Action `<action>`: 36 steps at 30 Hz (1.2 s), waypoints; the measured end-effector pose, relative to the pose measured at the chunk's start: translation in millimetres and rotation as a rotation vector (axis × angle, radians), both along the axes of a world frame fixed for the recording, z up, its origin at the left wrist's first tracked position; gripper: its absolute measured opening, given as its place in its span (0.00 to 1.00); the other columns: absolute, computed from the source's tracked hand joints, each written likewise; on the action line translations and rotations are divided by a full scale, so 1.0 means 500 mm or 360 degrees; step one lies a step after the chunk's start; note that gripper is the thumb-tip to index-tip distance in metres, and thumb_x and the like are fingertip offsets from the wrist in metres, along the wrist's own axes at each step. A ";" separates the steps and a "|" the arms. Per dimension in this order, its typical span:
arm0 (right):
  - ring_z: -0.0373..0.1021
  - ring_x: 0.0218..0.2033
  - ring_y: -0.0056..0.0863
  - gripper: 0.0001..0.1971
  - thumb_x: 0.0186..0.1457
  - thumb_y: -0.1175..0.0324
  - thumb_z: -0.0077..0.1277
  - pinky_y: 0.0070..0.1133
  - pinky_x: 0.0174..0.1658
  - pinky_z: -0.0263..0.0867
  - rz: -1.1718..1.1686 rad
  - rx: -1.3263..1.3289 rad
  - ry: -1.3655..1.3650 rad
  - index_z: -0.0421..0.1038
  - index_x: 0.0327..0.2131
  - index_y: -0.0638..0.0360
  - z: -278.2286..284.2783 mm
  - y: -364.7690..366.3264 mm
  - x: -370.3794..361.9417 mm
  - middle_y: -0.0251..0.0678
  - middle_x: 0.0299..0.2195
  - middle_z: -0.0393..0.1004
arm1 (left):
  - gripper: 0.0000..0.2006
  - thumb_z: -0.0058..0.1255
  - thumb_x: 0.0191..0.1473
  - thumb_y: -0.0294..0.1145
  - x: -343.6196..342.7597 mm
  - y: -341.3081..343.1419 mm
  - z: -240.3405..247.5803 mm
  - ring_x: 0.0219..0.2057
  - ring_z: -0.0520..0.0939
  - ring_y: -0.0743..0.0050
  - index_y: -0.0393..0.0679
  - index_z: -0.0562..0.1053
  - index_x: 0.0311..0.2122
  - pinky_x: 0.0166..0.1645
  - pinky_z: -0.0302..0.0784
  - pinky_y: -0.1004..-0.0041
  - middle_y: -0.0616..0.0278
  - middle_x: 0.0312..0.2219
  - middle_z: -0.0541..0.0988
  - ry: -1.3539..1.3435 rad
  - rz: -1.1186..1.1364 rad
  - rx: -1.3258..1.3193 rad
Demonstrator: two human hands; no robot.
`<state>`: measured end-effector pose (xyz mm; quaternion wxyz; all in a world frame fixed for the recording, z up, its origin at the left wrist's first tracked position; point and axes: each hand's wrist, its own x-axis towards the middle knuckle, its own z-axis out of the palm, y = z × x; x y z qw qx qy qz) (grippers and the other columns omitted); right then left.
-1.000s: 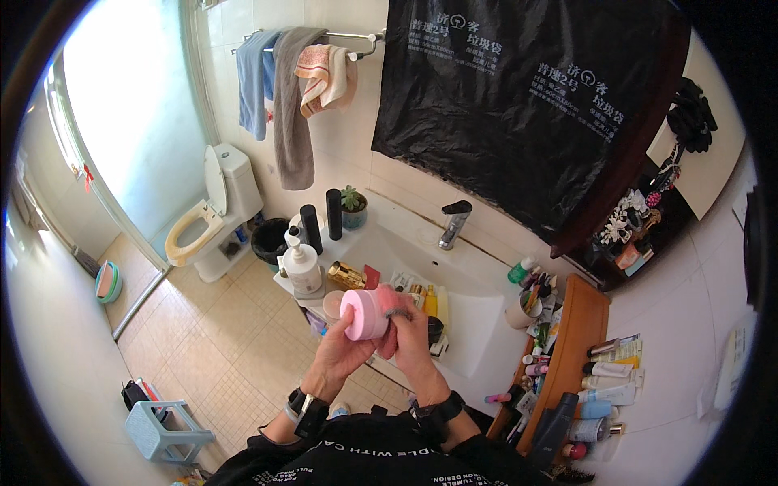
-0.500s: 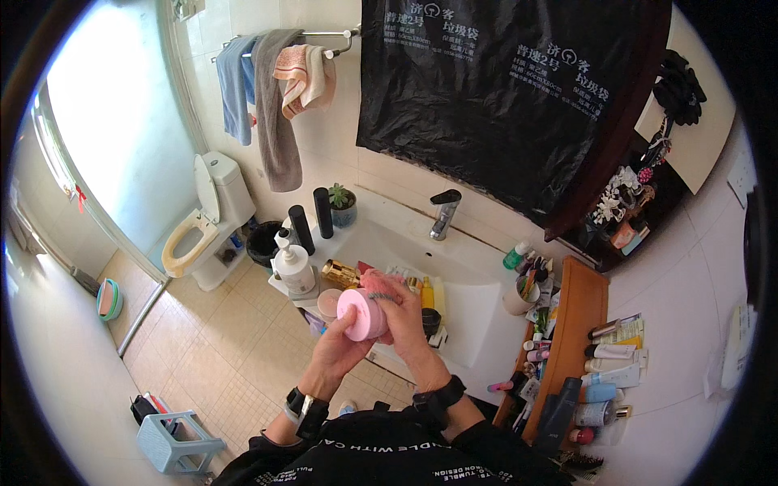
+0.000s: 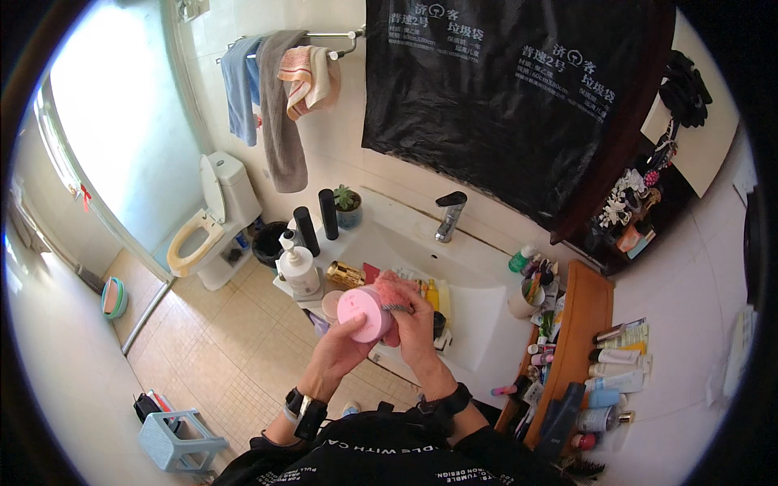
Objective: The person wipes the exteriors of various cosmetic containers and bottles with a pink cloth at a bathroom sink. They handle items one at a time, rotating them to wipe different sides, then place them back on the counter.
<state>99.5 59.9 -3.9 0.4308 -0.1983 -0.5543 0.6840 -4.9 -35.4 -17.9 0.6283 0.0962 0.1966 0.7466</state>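
A round pink jar (image 3: 362,314) is gripped in my left hand (image 3: 344,350), its flat circular face tilted up and the thumb lying on it. My right hand (image 3: 415,328) closes round a fuzzy pink cloth (image 3: 395,290) with a dark edge and presses it against the jar's side. Both hands are over the near left part of the white sink (image 3: 478,312). Just beyond them lie a gold bottle (image 3: 346,274) and a yellow bottle (image 3: 443,298). A pale round container (image 3: 331,303) is partly hidden behind the jar.
A white pump bottle (image 3: 298,269), two black cylinders (image 3: 306,231) and a potted succulent (image 3: 347,209) stand on the sink's left side. The faucet (image 3: 449,215) rises at the back. Toiletries crowd a wooden shelf (image 3: 577,324) on the right. A blue stool (image 3: 180,441) stands on the floor.
The jar has turned slightly, so its flat face shows more toward me. The cloth and my right hand have shifted a little right along its side. The whole view has moved slightly.
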 end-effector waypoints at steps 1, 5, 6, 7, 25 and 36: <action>0.67 0.50 0.27 0.12 0.50 0.79 0.52 0.20 0.53 0.62 0.0067 0.0065 0.0081 0.75 0.40 0.62 0.005 0.007 0.000 0.38 0.49 0.68 | 0.25 0.53 0.54 0.33 -0.003 -0.003 0.002 0.54 0.70 0.64 0.42 0.61 0.56 0.61 0.63 0.61 0.59 0.52 0.69 0.0155 -0.0038 -0.0037; 0.69 0.39 0.22 0.18 0.46 0.83 0.48 0.17 0.47 0.64 -0.0055 0.0094 -0.0203 0.75 0.42 0.61 0.003 -0.015 -0.001 0.34 0.39 0.72 | 0.27 0.53 0.55 0.34 -0.022 -0.001 0.009 0.55 0.69 0.63 0.43 0.59 0.57 0.62 0.62 0.59 0.57 0.54 0.68 -0.0080 -0.0080 0.0143; 0.69 0.38 0.21 0.19 0.45 0.84 0.48 0.17 0.46 0.64 -0.0136 0.0285 -0.0176 0.75 0.42 0.60 0.000 -0.028 -0.001 0.33 0.38 0.72 | 0.28 0.52 0.56 0.38 -0.024 0.001 0.010 0.56 0.67 0.60 0.42 0.57 0.59 0.62 0.60 0.57 0.56 0.55 0.66 -0.0117 -0.0036 0.0168; 0.67 0.41 0.23 0.20 0.42 0.84 0.50 0.19 0.49 0.63 -0.0166 0.0409 -0.0160 0.76 0.42 0.58 -0.004 -0.041 0.001 0.33 0.40 0.70 | 0.29 0.51 0.56 0.39 -0.027 0.002 0.012 0.57 0.67 0.59 0.41 0.57 0.59 0.63 0.60 0.57 0.55 0.55 0.66 -0.0177 -0.0015 0.0160; 0.69 0.35 0.20 0.13 0.57 0.75 0.45 0.17 0.38 0.66 -0.0025 -0.0380 0.0050 0.71 0.45 0.65 -0.005 -0.017 -0.012 0.33 0.37 0.71 | 0.29 0.50 0.57 0.40 0.006 -0.001 0.023 0.58 0.63 0.60 0.41 0.56 0.59 0.64 0.54 0.58 0.56 0.55 0.65 -0.0250 -0.0061 0.0172; 0.69 0.34 0.18 0.11 0.58 0.73 0.48 0.17 0.36 0.66 -0.0281 -0.0098 -0.0268 0.68 0.45 0.63 -0.038 -0.043 0.011 0.33 0.38 0.70 | 0.30 0.49 0.57 0.46 0.027 0.027 0.021 0.58 0.63 0.61 0.42 0.57 0.59 0.64 0.54 0.61 0.57 0.55 0.64 -0.0217 0.0041 0.0176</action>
